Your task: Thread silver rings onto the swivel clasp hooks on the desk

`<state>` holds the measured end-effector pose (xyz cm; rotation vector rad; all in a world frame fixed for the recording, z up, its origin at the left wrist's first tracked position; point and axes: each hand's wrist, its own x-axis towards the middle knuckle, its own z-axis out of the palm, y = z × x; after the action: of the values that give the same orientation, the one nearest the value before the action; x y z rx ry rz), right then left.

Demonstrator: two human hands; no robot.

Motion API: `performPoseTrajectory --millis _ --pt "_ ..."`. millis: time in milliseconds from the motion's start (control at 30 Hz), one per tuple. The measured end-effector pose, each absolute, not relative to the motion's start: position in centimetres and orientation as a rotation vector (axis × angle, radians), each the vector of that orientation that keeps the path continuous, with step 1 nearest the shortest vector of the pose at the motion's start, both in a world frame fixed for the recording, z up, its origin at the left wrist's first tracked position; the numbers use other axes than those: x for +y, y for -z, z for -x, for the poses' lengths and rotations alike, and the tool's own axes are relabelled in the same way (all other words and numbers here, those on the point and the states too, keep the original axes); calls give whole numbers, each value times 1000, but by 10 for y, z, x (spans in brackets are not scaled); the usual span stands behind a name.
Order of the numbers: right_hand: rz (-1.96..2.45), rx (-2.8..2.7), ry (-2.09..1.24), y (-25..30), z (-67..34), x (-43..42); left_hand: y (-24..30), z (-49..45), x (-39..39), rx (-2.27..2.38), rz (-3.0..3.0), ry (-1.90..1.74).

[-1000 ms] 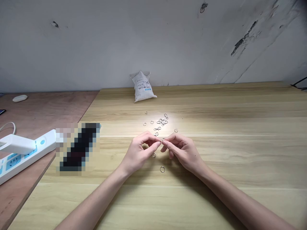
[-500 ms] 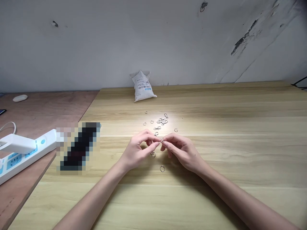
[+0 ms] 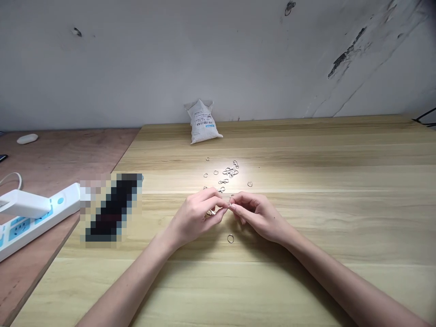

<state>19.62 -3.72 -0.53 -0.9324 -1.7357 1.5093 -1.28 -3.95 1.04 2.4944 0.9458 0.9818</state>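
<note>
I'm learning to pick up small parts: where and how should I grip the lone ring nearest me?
Probably pinch the ring across opposite points of its outer rim, coming from above on your side: it lies flat on the table, apart from other pieces.

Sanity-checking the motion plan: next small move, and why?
Probably ease the grip of the left hand slightly while the right hand steadies the small metal piece: both hands pinch it and cover much of it, so its details can't be made out.
</note>
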Motion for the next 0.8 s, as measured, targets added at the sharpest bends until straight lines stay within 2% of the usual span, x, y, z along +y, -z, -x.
performPoseTrajectory --millis 400,533,667,800 --pt "989 -1788 -1199 4 -190 -39 -3 8 -40 1138 -2533 -976" --pt "999 -1811 -970 3 -187 -41 -3 8 -40 1247 -2677 -920" --pt "858 -2001 -684 5 -187 -45 -5 9 -40 1292 -2717 -859" --pt "733 -2174 -663 4 -193 -45 -8 14 -38 1358 -2684 -895"
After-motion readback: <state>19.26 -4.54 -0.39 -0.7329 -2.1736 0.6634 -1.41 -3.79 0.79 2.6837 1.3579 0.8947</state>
